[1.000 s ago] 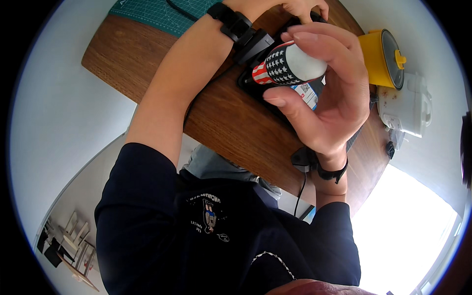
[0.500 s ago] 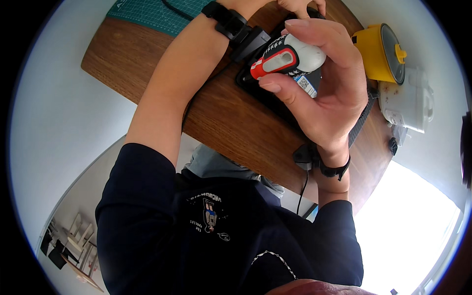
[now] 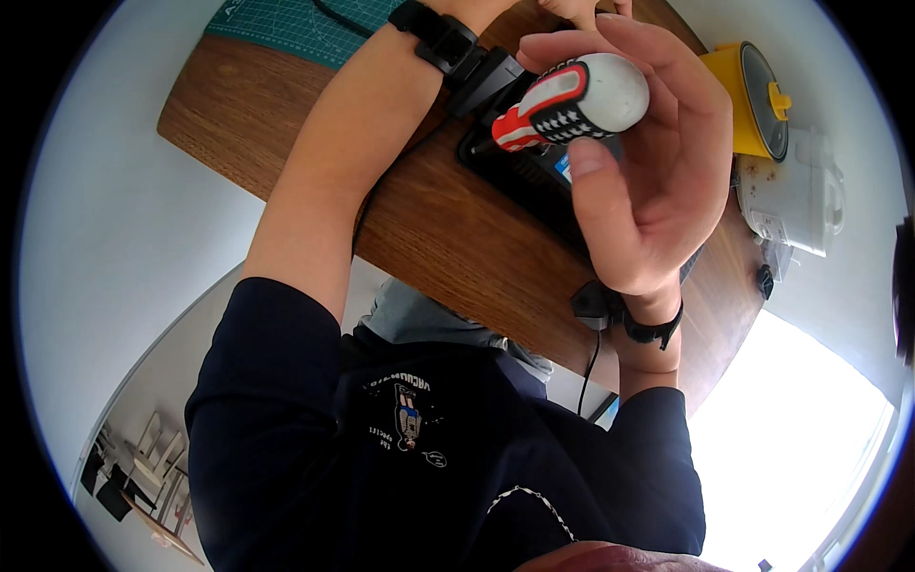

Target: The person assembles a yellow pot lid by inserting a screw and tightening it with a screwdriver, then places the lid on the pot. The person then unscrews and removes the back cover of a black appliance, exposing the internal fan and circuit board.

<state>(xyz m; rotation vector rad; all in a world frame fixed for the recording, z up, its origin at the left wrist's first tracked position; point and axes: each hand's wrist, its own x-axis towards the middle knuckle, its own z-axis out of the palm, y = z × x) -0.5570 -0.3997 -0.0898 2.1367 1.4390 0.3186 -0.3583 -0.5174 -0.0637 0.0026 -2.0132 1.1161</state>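
Note:
My right hand (image 3: pixel 667 172) is closed around a screwdriver's thick handle (image 3: pixel 562 103), red, black and white with a rounded grey-white end. The thumb presses on its near side and the fingers curl over the far side. The handle leans, its red end toward the lower left; the tip cannot be made out. Under it lies a flat black device (image 3: pixel 522 181) with a partly covered blue-and-white label. My left hand (image 3: pixel 574 10) is at the top edge, by the device's far part. Its fingers are bent, and what they grip is mostly hidden.
A green cutting mat (image 3: pixel 286 36) lies at the far left of the wooden table (image 3: pixel 448 219). On the right stand a yellow pot with a glass lid (image 3: pixel 748 100) and a white appliance (image 3: pixel 786 195). A black cabled object (image 3: pixel 593 303) is near my right wrist.
My right hand has turned the screwdriver handle, so its patterned side faces differently. The thumb has shifted toward the rounded end, and the fingers have moved up. My left arm has barely moved.

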